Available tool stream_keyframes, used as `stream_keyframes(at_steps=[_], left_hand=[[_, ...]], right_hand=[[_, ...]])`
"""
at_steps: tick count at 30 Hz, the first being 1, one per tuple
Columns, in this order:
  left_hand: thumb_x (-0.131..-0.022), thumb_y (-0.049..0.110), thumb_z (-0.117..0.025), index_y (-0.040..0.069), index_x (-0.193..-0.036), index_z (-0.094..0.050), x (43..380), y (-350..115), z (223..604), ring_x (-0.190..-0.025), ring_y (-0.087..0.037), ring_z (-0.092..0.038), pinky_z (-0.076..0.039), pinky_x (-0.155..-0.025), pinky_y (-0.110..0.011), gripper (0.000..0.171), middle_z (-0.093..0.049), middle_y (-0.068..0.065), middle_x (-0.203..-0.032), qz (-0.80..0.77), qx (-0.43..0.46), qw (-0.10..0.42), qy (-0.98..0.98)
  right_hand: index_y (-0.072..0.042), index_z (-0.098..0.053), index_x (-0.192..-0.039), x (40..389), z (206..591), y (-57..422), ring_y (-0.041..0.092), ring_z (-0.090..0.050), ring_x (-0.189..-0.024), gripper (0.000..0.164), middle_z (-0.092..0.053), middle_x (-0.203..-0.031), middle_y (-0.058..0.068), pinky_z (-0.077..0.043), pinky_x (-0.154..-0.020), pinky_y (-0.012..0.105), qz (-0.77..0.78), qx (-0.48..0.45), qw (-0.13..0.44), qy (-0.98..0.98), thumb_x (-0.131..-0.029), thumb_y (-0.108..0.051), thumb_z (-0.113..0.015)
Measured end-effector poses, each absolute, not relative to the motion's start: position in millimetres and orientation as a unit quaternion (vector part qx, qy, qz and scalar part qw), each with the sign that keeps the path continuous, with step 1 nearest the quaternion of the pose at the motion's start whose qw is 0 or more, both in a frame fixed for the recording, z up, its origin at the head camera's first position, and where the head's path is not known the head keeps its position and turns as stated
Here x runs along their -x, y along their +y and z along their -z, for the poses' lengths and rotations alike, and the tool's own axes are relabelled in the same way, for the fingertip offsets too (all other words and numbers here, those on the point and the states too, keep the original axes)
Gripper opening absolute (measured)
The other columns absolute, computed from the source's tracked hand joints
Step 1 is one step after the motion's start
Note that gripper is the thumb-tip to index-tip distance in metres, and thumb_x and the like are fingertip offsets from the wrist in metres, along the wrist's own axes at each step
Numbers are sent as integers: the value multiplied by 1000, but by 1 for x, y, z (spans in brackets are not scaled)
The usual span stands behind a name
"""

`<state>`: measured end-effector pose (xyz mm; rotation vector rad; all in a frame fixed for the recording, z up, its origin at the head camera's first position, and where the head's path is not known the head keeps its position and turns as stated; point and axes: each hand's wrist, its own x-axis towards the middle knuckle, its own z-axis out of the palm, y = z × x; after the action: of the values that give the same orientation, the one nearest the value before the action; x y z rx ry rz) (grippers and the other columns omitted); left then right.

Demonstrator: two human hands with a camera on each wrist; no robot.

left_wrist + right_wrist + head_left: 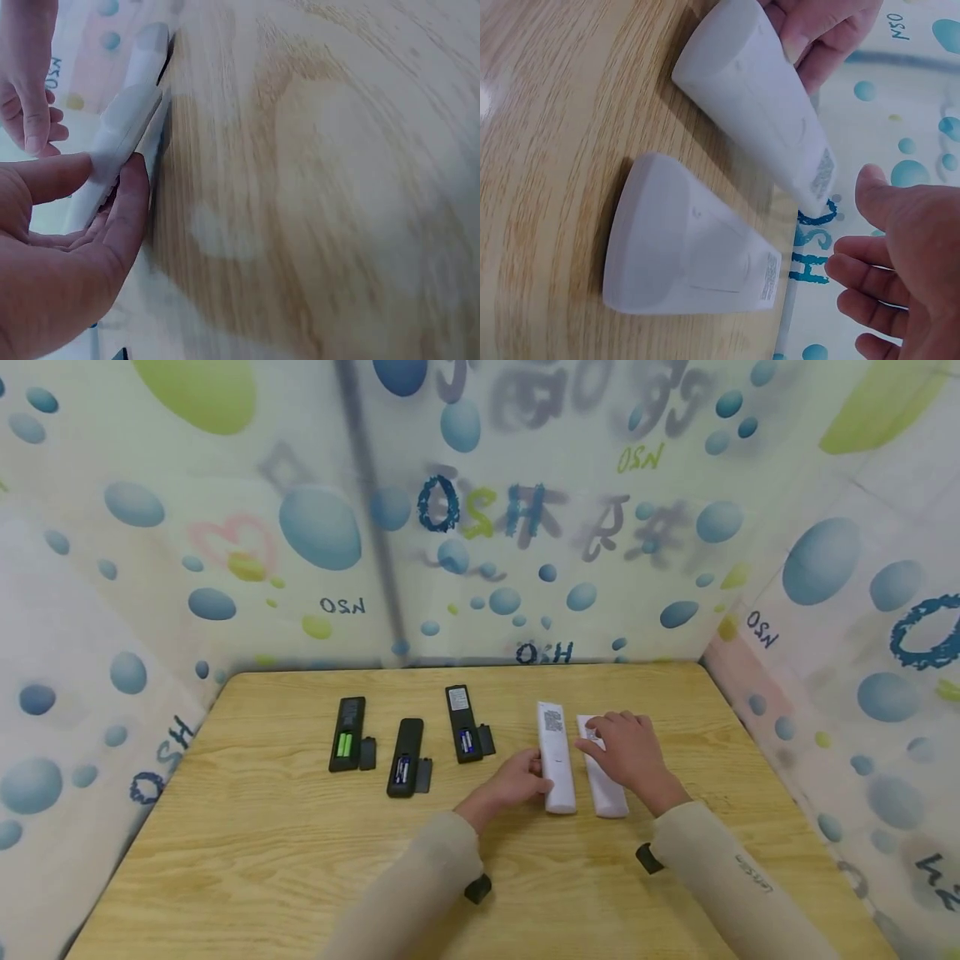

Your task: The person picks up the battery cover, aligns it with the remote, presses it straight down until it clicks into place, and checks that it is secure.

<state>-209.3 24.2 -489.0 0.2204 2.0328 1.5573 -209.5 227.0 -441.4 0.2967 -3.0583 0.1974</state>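
Two white remote controls lie side by side in the head view, backs facing up. My left hand (519, 778) grips the left white remote (557, 768), thumb on one face and fingers beneath it. In the left wrist view that remote (124, 131) is tilted, its near edge raised off the wood. Above the upper part of the right white remote (606, 785) is my right hand (628, 747). The right wrist view shows this hand (907, 262) with fingers loosely bent and nothing between them. The right remote (690, 247) lies flat on the table there.
To the left lie three black remotes, one at far left (348, 714), one in front (407, 739) and one behind (461, 720). Batteries show in their bays, and each has its cover beside it. Patterned walls enclose the wooden table (262, 852) at the back and sides.
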Motion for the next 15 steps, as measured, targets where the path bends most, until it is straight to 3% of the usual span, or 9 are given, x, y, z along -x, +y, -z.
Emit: stream_keyframes(at_steps=[15], left_hand=[[-89, 5, -66, 4, -137, -53, 205, 31, 484, -91, -19, -66, -60, -74, -32, 49, -64, -11, -109, -587, -25, 280, 759]], right_hand=[[-8, -65, -120, 209, 444, 226, 31, -57, -103, 49, -68, -100, 6, -39, -91, 54, -65, -95, 19, -993, -94, -49, -59]])
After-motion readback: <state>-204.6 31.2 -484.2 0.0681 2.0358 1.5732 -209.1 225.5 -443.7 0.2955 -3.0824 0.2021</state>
